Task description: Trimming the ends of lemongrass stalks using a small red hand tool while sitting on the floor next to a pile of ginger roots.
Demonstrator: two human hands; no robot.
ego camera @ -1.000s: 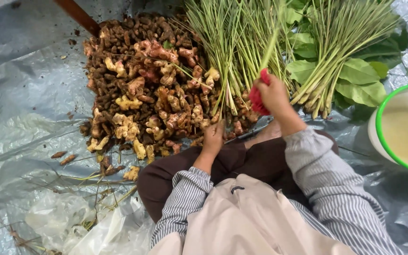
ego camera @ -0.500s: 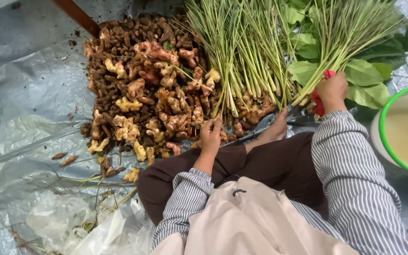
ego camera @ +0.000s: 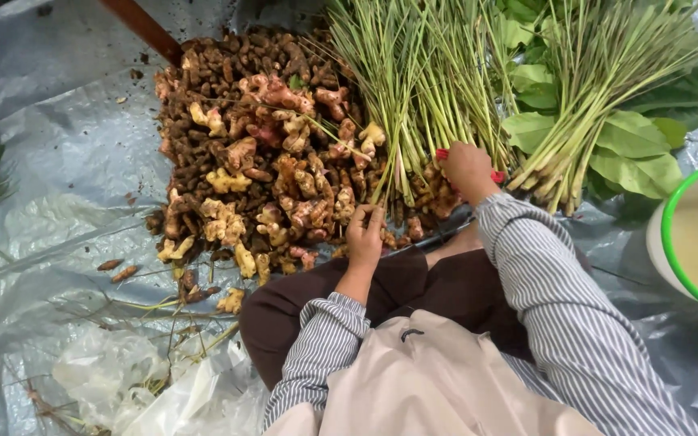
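My right hand (ego camera: 468,169) grips a small red-handled tool (ego camera: 496,176) at the base of a bundle of lemongrass stalks (ego camera: 422,89). Its blade is hidden by the hand. My left hand (ego camera: 364,236) rests with fingers apart at the near edge of a heap of ginger and turmeric roots (ego camera: 260,153), touching the roots and holding nothing. Both sleeves are striped. My knees, in dark brown trousers (ego camera: 414,287), sit just below the heap.
A second bundle of green stalks with broad leaves (ego camera: 607,121) lies to the right. A white basin with a green rim (ego camera: 692,238) stands at the right edge. Grey plastic sheeting (ego camera: 58,161) covers the ground. Crumpled clear plastic bags (ego camera: 155,387) lie at lower left, a brown wooden handle (ego camera: 143,28) at the top.
My right hand swung right to the leafy bundle half a second ago, then came back left to the lemongrass base. My left hand stayed at the root heap.
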